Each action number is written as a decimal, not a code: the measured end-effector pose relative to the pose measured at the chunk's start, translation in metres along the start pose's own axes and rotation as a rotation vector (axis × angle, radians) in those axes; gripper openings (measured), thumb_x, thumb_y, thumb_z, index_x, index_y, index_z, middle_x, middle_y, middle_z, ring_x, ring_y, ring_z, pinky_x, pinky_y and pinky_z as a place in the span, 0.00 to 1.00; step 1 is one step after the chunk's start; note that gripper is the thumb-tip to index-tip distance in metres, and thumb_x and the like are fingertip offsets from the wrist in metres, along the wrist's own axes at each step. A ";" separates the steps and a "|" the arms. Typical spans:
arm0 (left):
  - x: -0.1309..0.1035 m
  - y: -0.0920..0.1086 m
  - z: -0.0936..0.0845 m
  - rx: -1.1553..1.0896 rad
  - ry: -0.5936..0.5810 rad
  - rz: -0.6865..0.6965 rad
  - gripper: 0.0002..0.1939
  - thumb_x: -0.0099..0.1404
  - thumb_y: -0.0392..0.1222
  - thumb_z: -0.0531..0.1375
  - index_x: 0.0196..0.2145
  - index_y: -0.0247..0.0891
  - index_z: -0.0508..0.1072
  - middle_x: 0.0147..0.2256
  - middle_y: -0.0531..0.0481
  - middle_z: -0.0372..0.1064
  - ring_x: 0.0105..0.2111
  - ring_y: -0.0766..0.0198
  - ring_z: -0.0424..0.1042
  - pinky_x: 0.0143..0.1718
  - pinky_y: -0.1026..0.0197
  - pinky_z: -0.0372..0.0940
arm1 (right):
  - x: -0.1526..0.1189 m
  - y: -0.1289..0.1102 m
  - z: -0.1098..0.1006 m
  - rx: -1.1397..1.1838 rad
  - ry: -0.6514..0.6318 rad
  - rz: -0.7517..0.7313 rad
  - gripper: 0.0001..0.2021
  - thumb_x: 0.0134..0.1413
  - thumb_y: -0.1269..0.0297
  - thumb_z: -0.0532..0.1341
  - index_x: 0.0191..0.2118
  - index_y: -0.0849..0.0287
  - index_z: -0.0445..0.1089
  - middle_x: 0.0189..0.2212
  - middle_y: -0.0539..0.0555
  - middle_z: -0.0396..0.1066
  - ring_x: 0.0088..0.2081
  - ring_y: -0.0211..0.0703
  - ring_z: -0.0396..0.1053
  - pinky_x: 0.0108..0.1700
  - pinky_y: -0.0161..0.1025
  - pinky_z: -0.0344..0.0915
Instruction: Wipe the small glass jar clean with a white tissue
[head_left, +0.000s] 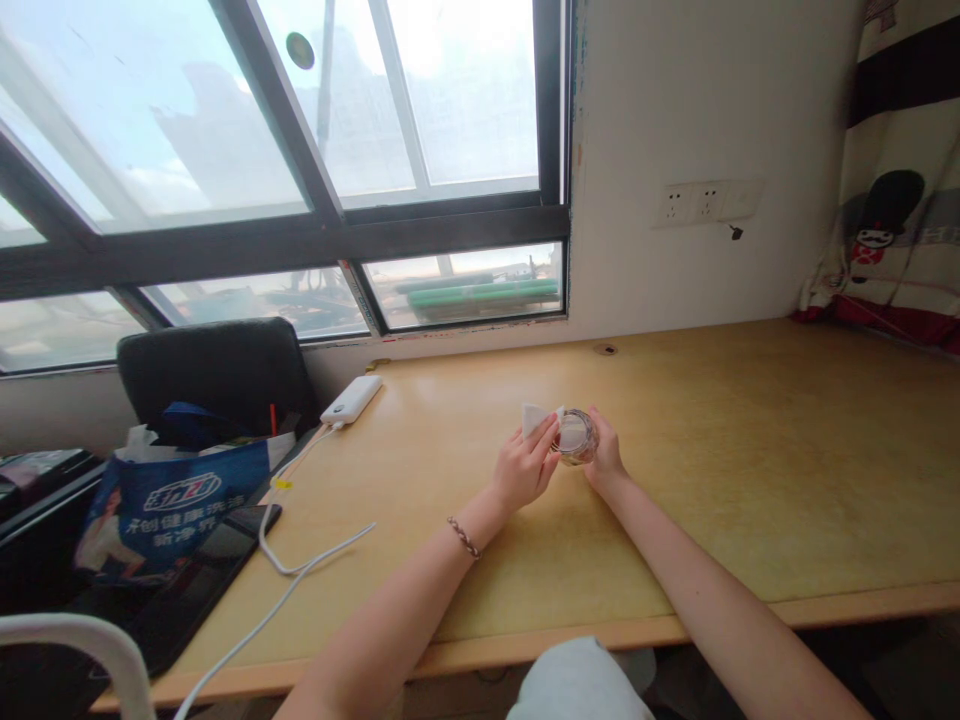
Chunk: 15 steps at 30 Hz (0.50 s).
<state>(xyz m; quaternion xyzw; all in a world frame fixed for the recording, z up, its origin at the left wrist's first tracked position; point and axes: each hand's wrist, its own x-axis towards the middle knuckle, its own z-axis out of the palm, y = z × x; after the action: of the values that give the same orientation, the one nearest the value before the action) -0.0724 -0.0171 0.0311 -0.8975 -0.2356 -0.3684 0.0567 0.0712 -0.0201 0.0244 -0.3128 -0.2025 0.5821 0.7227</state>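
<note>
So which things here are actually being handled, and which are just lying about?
Being handled: small glass jar in right hand; white tissue in left hand.
Lying about: power bank, white cable, blue bag, black chair.

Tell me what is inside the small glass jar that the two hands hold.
The small glass jar looks pale and whitish inside; what it is cannot be told. The right hand covers its far side, and the left hand holds a white tissue against it.

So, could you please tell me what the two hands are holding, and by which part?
The right hand holds a small glass jar by its side; the left hand pinches a white tissue at its lower edge, against the jar.
</note>
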 end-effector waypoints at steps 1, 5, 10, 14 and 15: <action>0.000 0.000 0.000 0.004 -0.004 -0.007 0.23 0.64 0.42 0.44 0.55 0.33 0.53 0.54 0.38 0.53 0.54 0.57 0.55 0.51 0.51 0.56 | 0.001 -0.001 -0.001 0.005 0.017 -0.016 0.13 0.46 0.56 0.55 0.26 0.61 0.69 0.23 0.51 0.73 0.24 0.41 0.70 0.27 0.36 0.65; -0.001 0.001 0.002 0.010 -0.024 -0.011 0.25 0.64 0.42 0.44 0.57 0.32 0.48 0.54 0.37 0.53 0.55 0.57 0.53 0.51 0.51 0.55 | 0.007 -0.004 -0.006 0.037 0.064 -0.074 0.12 0.45 0.56 0.55 0.27 0.60 0.68 0.24 0.50 0.73 0.25 0.41 0.70 0.27 0.37 0.65; -0.002 0.004 0.005 0.031 -0.059 0.032 0.28 0.63 0.43 0.44 0.58 0.29 0.42 0.57 0.35 0.46 0.57 0.55 0.46 0.53 0.50 0.53 | 0.010 -0.007 -0.008 0.121 0.072 -0.113 0.11 0.45 0.58 0.55 0.25 0.59 0.68 0.24 0.49 0.73 0.27 0.40 0.69 0.30 0.37 0.66; -0.002 0.007 0.007 0.056 -0.084 0.069 0.30 0.63 0.44 0.45 0.58 0.27 0.40 0.58 0.32 0.42 0.58 0.53 0.40 0.54 0.48 0.50 | 0.008 -0.011 -0.006 0.163 0.096 -0.077 0.11 0.46 0.58 0.54 0.26 0.60 0.68 0.24 0.50 0.73 0.27 0.41 0.70 0.31 0.38 0.66; -0.002 0.008 0.007 0.059 -0.090 0.081 0.31 0.63 0.45 0.45 0.58 0.26 0.40 0.58 0.32 0.41 0.58 0.52 0.39 0.54 0.48 0.50 | 0.006 -0.012 -0.005 0.166 0.092 -0.060 0.12 0.46 0.58 0.53 0.27 0.60 0.68 0.24 0.51 0.73 0.28 0.42 0.70 0.32 0.39 0.66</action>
<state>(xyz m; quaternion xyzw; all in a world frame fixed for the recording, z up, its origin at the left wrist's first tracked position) -0.0653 -0.0227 0.0252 -0.9200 -0.2121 -0.3178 0.0873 0.0848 -0.0165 0.0287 -0.2721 -0.1295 0.5598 0.7719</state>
